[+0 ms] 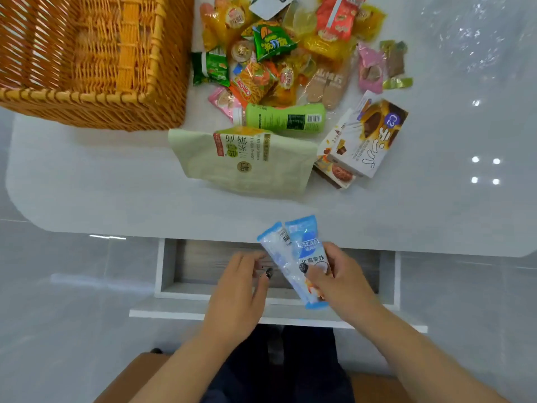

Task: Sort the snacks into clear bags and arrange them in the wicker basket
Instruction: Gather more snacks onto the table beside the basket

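1. Your wicker basket point(87, 94) is cut off by the frame at 10 o'clock; only its near corner and part of its woven floor show.
2. The snack pile point(279, 53) at 12 o'clock runs past the top edge, and the small wrappers overlap so much that you cannot count them.
3. Something glossy and clear glints on the table point(87, 184) at 2 o'clock; whether it is a bag is hard to tell.
4. Your right hand point(337, 277) grasps two blue sachets point(293, 257), thumb curled across their fronts, and it hides their lower right side.
5. The sachets sit at 6 o'clock, above the open drawer point(186, 269) and just over the table's near edge. Their long axis tilts from 5 o'clock up to 11 o'clock, and the tops fan slightly apart.
6. Your left hand point(241, 289) hangs just beside them over the drawer, fingers loosely curled and holding nothing.
7. Materials: the basket is stiff orange-brown weave; the sachets are slim, shiny film with blue sealed ends; the pale green pouch point(247, 161) is a flat matte bag; the green bottle point(282, 119) lies on its side, a smooth cylinder; the biscuit box point(366, 138) is printed card, resting on another box; the table is white and glossy.
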Demonstrator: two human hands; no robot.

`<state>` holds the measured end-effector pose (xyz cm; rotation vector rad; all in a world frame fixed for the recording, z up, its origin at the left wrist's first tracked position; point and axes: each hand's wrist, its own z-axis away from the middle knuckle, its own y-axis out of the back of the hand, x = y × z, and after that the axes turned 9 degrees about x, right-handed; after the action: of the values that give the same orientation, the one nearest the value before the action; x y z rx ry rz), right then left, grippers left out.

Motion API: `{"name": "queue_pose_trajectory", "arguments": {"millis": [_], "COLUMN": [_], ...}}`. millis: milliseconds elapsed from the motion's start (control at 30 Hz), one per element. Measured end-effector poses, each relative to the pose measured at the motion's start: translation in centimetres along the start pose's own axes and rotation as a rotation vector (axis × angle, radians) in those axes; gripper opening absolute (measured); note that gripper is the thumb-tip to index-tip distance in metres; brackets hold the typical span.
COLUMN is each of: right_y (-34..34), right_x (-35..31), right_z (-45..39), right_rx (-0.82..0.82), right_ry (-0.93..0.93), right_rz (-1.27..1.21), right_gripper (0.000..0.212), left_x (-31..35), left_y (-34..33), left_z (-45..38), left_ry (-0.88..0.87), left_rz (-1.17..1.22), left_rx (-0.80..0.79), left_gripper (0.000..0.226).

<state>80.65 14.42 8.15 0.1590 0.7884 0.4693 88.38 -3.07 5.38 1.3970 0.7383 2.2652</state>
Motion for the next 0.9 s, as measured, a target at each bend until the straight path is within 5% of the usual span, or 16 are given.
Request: {"name": "queue_pose_trajectory", "arguments": {"millis": [167,267,400,533,667,900], "right_y": [4.6,5.5,4.8,3.4,3.7,5.0], "right_x": [-4.6,-6.8,-10.4,-12.8,-11.8,-10.3], "right_z": [-2.4,-6.1,-11.1,-14.6,-15.3,-15.6], "right_rx": [0.491,0.591,0.590,0.384,0.436,0.432], "right_ry": [0.218,0.276,0.344,0.292,0.265,0.259], "right_rz": [-0.094,-0.037,0.029,0.181,0.148,0.010], "right_gripper": [0.019,0.015,0.006,0.013,0.006,0.047], "left_x": [6.2,9.6,13.0,13.1,11.6,9.1], "left_y": [0.5,0.4,0.6,0.8,1.4,1.6], "left_z": [-6.1,-9.7,-12.9,-14.6,-14.4,-12.4], "left_ry": [-0.143,-0.293,-0.407,-0.387,-0.360,-0.436], "left_rz": [0.069,0.055,0.076,0.083,0.086,-0.111], "left_rx": [0.076,0.150,0.244,0.289,0.314,0.388], "left_gripper": [0.041,0.041,0.039,0.039,0.038,0.045]}}
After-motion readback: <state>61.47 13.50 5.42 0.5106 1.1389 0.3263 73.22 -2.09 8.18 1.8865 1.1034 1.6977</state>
